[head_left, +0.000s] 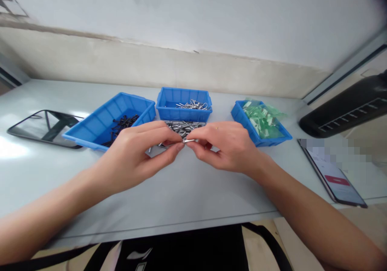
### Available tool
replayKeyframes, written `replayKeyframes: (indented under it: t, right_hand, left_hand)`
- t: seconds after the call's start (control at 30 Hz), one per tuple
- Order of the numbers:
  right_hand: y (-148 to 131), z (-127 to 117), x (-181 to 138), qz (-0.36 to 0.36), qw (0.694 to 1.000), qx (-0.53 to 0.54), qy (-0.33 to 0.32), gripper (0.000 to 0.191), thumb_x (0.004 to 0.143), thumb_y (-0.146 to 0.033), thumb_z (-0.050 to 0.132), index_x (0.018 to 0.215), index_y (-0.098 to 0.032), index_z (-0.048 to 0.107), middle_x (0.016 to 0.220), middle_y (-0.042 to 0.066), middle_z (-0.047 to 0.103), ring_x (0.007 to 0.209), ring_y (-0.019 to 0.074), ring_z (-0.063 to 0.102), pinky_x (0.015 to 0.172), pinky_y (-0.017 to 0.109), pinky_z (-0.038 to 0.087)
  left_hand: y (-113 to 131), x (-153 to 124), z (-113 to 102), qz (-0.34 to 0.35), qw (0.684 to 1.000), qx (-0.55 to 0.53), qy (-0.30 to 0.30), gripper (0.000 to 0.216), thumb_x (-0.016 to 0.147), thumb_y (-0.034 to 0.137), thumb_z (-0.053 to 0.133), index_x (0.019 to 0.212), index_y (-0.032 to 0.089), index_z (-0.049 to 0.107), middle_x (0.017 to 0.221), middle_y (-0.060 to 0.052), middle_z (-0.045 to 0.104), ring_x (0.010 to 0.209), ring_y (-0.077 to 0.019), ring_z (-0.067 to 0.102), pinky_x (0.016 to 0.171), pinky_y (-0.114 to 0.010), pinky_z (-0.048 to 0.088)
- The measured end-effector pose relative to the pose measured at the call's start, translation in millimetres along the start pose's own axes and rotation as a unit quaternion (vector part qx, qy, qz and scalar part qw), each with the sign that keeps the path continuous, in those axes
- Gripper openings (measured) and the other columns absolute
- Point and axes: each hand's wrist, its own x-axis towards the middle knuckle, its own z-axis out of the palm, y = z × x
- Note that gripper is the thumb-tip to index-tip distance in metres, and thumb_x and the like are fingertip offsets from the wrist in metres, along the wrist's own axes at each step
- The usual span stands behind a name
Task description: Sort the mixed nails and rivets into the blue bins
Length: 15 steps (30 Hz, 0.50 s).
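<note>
My left hand (142,154) and my right hand (226,146) meet over the middle of the table, fingertips almost touching. Between them is a small silvery metal pin (190,140), pinched by thumb and forefinger on either side. Its exact shape is too small to make out, and fingertips cover part of it. Just behind the hands lies a heap of thin metal rods (184,127), partly hidden by my fingers.
Blue bins stand behind: one with black screw-like pieces (125,123), one with shiny looped metal pieces (195,104), one with green plastic packets (263,118). A black-framed glass panel (48,128) lies left. A phone (335,178) and a dark bottle (344,106) are right.
</note>
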Motion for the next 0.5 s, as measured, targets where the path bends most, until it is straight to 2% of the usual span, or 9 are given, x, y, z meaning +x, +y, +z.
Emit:
replayKeyframes:
  t: [0.5]
  right_hand:
    - [0.3,0.1,-0.5,-0.001,1.000,-0.006,-0.014,0.013,0.093,-0.023,0.050,0.088,-0.019,0.061,0.059,-0.006,0.060,0.054,0.0066,0.054,0.054,0.019,0.038]
  left_hand:
    - [-0.4,0.3,1.4,-0.012,1.000,0.007,-0.005,0.010,0.090,0.021,0.053,0.085,0.020,0.061,0.076,0.002,0.065,0.069,-0.0119,0.059,0.066,-0.023,0.044]
